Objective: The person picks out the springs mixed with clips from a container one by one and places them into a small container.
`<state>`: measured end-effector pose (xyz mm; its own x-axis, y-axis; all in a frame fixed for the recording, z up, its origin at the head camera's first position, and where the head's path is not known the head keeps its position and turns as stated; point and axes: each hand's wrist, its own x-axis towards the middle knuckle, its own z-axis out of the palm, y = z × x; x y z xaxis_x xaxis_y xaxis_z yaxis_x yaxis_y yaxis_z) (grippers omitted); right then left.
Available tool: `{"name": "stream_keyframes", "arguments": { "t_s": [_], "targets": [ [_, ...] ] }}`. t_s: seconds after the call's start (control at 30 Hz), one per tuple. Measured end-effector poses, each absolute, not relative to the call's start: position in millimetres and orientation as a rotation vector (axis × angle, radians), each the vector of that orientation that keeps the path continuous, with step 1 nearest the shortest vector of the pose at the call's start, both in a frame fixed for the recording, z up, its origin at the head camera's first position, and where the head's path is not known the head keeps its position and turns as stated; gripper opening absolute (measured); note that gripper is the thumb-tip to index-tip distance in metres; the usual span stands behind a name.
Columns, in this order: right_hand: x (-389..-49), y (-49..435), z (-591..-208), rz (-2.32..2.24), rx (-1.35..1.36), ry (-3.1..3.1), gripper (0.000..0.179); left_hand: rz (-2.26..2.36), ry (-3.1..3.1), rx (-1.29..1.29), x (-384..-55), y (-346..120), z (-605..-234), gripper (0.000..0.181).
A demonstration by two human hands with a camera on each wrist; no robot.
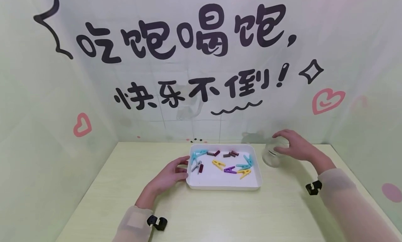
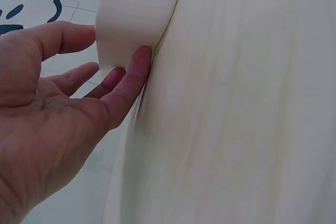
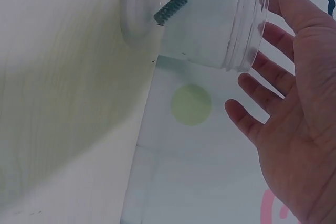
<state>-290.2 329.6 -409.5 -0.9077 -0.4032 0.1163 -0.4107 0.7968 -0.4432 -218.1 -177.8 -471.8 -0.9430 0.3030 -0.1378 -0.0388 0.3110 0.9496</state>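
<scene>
A white rectangular tray (image 1: 207, 181) stands on the table with yellow, purple, blue and grey plastic clips (image 1: 230, 169) in it. Small dark red and grey springs (image 1: 226, 155) lie among the clips. My left hand (image 1: 171, 175) touches the tray's left end, its fingertips against the outer wall (image 2: 126, 19). To the right of the tray is a clear screw-neck jar (image 3: 205, 40), upright, with a dark spring (image 3: 170, 9) at its bottom. My right hand (image 3: 299, 77) is at the jar's rim from above, fingers spread and loosely bent around it.
The pale wooden table (image 1: 220, 214) reaches back to a white printed curtain (image 1: 176, 71) with black lettering. Curtain sides enclose the left and right. A black clamp-like piece (image 1: 157, 222) sits on the left wrist and another (image 1: 314, 188) on the right.
</scene>
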Motion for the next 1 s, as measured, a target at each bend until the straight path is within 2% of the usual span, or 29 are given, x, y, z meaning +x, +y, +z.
{"name": "stream_keyframes", "arguments": {
  "t_s": [0.17,0.43,1.0],
  "targets": [
    [-290,317,-403,0.731,0.682,-2.949,0.051,1.675,2.293,0.236,-217,-178,-470,0.067],
    [-291,293,-395,0.705,0.784,-2.926,0.043,1.664,2.295,0.264,-217,-179,-471,0.067],
    [-307,240,-406,0.568,0.981,-2.98,0.041,1.681,2.282,0.265,-219,-180,-473,0.066]
  ]
}}
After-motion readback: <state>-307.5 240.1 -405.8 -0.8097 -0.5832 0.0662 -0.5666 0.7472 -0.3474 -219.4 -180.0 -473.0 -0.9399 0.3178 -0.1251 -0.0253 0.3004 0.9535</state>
